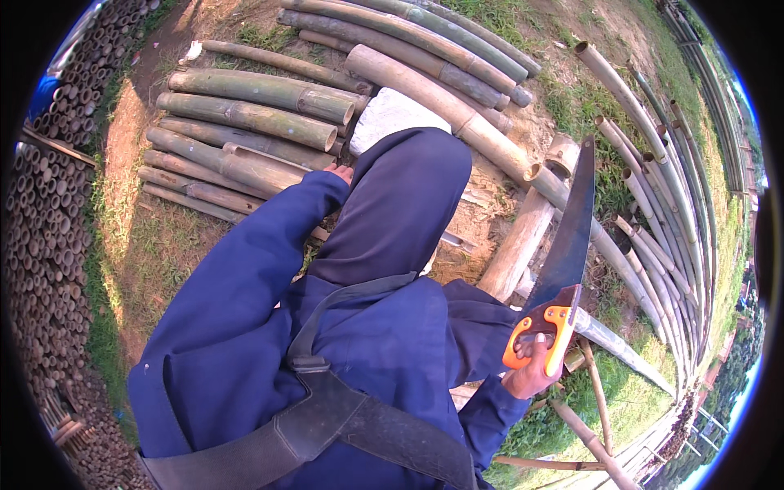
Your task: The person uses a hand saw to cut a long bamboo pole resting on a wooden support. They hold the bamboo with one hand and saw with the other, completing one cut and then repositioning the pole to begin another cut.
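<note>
At the lower right of the frame, the right hand [532, 371] is curled through and around the orange handle [563, 339] of the saw [565, 265], its blade [580, 204] angled up, probably so that it points away from the body. The left hand [343, 173], at upper centre, lies between the raised knee [425, 155] and the bamboo lengths [253, 114], perhaps for balance; its fingers are partly hidden, so I cannot tell their grip, and the saw lies well apart from it.

Dark-blue cloth sleeve [269, 233] and dark-trousered knee [408, 180] partly hiding bare left hand [341, 172]; knee also covering part of bulky white object [394, 113]. Left rim cutting off stacked round brown bamboo [49, 245].
</note>
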